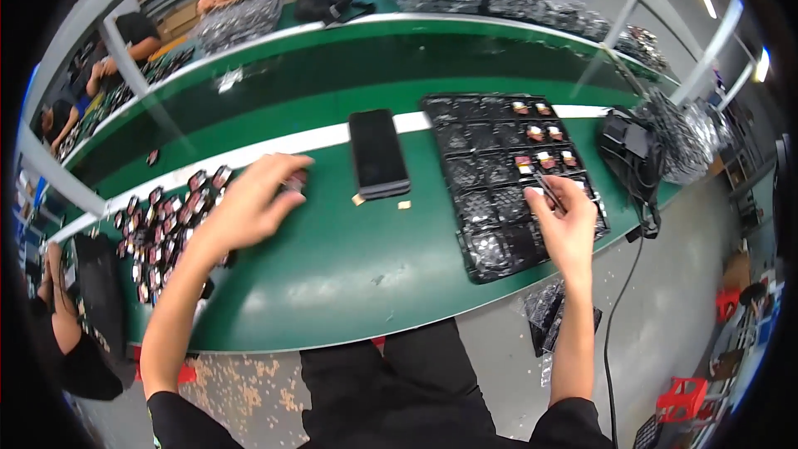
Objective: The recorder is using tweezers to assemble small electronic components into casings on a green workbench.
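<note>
My left hand (253, 199) hovers over the green table between a heap of small parts and a black phone. Its thumb and fingers close around a small dark, reddish part (295, 180), partly hidden and slightly blurred. My right hand (567, 220) is over the right side of a black plastic tray (478, 208) with square pockets. Between its thumb and fingers it grips dark, slim tweezers (550, 193), whose tips point at the pockets. Several small parts (544, 158) with white and reddish faces sit in the tray's right-hand pockets.
The heap of small black-and-pink parts (162, 229) lies at the left. The black phone (378, 154) lies mid-table, with tan scraps (404, 205) near it. A black device with a cable (630, 145) and clear plastic trays (677, 137) stand at right. Other people work beyond the bench.
</note>
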Action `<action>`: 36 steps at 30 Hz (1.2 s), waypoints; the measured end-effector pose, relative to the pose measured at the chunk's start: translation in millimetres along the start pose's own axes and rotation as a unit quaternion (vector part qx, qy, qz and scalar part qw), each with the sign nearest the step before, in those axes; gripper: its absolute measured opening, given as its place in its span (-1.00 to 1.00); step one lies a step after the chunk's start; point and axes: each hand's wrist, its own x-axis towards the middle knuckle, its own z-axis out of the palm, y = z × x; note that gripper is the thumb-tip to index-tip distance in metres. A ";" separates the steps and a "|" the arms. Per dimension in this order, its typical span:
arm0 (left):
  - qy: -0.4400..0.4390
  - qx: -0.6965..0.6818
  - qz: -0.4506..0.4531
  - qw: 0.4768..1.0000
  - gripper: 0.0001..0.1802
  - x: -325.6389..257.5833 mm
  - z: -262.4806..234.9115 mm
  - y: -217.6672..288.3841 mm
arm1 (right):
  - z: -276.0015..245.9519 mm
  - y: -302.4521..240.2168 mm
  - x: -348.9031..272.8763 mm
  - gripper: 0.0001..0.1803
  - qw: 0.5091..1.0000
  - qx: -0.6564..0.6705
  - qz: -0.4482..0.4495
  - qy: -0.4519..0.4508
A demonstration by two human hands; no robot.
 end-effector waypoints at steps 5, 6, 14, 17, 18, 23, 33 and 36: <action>-0.042 0.007 0.057 0.997 -0.14 -30.9 25.3 50.3 | 23.8 -47.6 -25.5 -0.76 0.983 0.083 -0.102 -0.132; -0.012 -0.004 0.044 0.999 -0.08 -35.9 28.1 51.6 | 27.0 -72.9 -32.6 -0.75 0.979 0.075 -0.065 -0.180; -0.003 -0.014 -0.006 1.000 -0.40 -43.1 39.3 28.8 | 104.1 -107.8 -66.1 -0.75 0.950 0.163 -0.111 -0.243; 0.005 -0.050 0.002 0.999 -0.44 -46.0 40.7 28.3 | 120.4 -107.3 -72.3 -0.77 0.939 0.209 -0.111 -0.248; 0.008 -0.068 0.010 0.998 -0.43 -47.5 42.2 28.8 | 121.9 -104.7 -74.0 -0.77 0.939 0.207 -0.105 -0.254; -0.007 -0.093 0.044 0.995 -0.42 -47.9 43.6 27.9 | 130.1 -86.6 -82.0 -0.77 0.929 0.199 -0.111 -0.291; -0.024 -0.122 0.023 0.992 -0.35 -45.7 44.4 19.8 | 141.1 -93.4 -78.5 -0.83 0.935 0.112 -0.148 -0.303; -0.017 -0.128 0.027 0.991 -0.35 -46.3 45.9 18.3 | 141.1 -94.5 -79.4 -0.83 0.936 0.111 -0.148 -0.299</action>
